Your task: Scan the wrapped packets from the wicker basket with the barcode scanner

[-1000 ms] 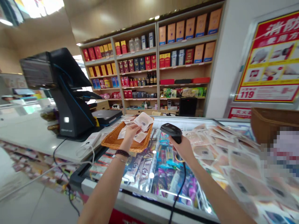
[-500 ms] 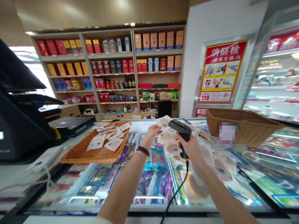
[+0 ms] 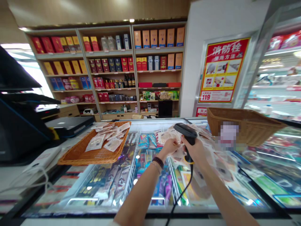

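My right hand [image 3: 194, 149] is wrapped round the grip of a black barcode scanner [image 3: 187, 130], whose cord hangs down to the front edge. Close to its left, my left hand [image 3: 169, 147] has its fingers closed at the edge of a flat clear packet [image 3: 180, 153]; the scanner and fingers partly hide it. More flat packets [image 3: 217, 163] with pale round contents lie spread on the freezer's glass top. To the left, an orange wicker basket [image 3: 88, 159] holds several similar packets [image 3: 96, 142].
A brown wicker basket [image 3: 261, 128] stands at the right on the glass. Behind the orange basket is a flat black device [image 3: 70, 124], with a dark screen unit [image 3: 16, 119] at far left. White cables [image 3: 45, 179] lie at the left. Stocked shelves [image 3: 113, 75] line the back.
My left hand has come down and right, from holding a packet up beside the scanner to the packets below it. The scanner has shifted slightly right in my right hand.
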### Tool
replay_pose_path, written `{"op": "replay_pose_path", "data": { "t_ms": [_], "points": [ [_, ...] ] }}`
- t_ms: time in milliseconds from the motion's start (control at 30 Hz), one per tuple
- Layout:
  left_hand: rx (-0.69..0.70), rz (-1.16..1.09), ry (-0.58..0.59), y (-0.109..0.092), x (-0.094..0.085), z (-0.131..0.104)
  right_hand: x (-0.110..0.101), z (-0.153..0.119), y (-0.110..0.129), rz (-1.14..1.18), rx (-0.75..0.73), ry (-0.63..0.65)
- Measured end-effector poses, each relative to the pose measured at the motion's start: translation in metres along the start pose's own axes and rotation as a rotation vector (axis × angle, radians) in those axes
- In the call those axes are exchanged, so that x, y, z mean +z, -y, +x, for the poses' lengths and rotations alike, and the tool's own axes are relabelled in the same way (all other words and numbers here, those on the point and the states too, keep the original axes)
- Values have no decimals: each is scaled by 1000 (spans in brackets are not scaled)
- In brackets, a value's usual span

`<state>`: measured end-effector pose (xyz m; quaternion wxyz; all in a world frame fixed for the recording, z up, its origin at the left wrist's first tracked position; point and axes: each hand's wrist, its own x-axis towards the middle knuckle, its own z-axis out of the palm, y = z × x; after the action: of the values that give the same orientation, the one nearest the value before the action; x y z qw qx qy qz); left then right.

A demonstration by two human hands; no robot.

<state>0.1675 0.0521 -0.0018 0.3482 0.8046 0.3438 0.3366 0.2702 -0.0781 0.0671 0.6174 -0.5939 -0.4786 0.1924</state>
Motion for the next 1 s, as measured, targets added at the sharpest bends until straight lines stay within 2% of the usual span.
{"op": "replay_pose_path", "data": {
  "t_ms": [133,267,333,533,667,733,833,900,1000],
  "points": [
    [14,41,22,-1,-22,-16,16,1,-6,6,8,40],
    [14,66,-96,3,-64,-34,35,4,-3,16,-28,50],
    [-15,110,-175,8,-95,-46,45,7,4,20,-42,75],
    [-132,233,-472,29,-206,-97,89,10,34,116,-62,167],
    [-283,375,-648,45,-261,-140,127,-3,46,163,-80,272],
    [-403,483,-658,52,-278,-162,145,-14,50,159,-86,328],
    [-601,646,-566,61,-292,-184,166,-33,52,134,-87,400],
    [-720,727,-464,66,-294,-189,175,-44,51,111,-96,449],
    [-835,787,-345,73,-294,-182,184,-56,45,55,-122,495]
  ]
}}
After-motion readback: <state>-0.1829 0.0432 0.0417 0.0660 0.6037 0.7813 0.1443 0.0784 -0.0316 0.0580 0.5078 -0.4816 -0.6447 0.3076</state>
